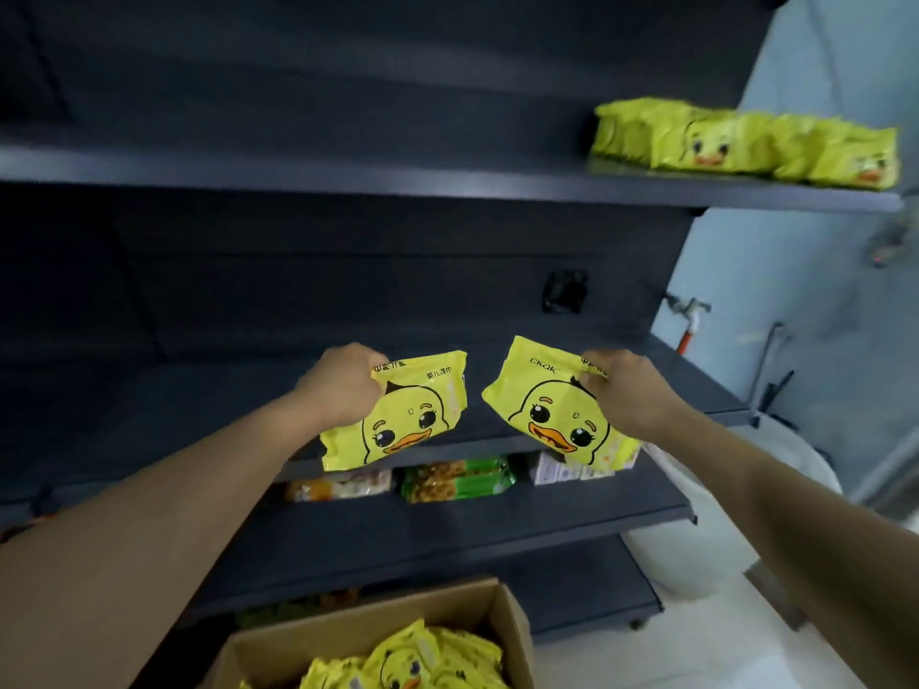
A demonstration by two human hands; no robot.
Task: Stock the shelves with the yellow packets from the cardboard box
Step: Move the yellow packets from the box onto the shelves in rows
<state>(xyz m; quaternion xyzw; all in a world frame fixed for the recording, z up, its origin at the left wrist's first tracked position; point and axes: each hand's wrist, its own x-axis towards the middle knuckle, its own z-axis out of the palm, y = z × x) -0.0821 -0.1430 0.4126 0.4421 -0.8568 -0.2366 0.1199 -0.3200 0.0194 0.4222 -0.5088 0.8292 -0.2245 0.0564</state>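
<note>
Fingers of the left hand (343, 385) were curled round the upper left corner of one yellow duck-face packet (405, 415), and fingers of the right hand (629, 390) pinched the upper right corner of a second yellow packet (552, 405). Both packets hung tilted below the fingers, faces toward the camera, apart from each other, in front of the middle shelf (497, 445) of the dark shelving unit. Well above the right-hand fingers, on the right end of the upper shelf (348, 174), a row of matching yellow packets (746, 139) stood side by side. Below both sets of fingers, on the next shelf down, lay an orange-and-white snack pack (338, 487), a green snack pack (457, 477) and a white carton (562, 469). Well below and nearest the camera, the open cardboard box (373, 634) held more yellow packets (437, 658).
</note>
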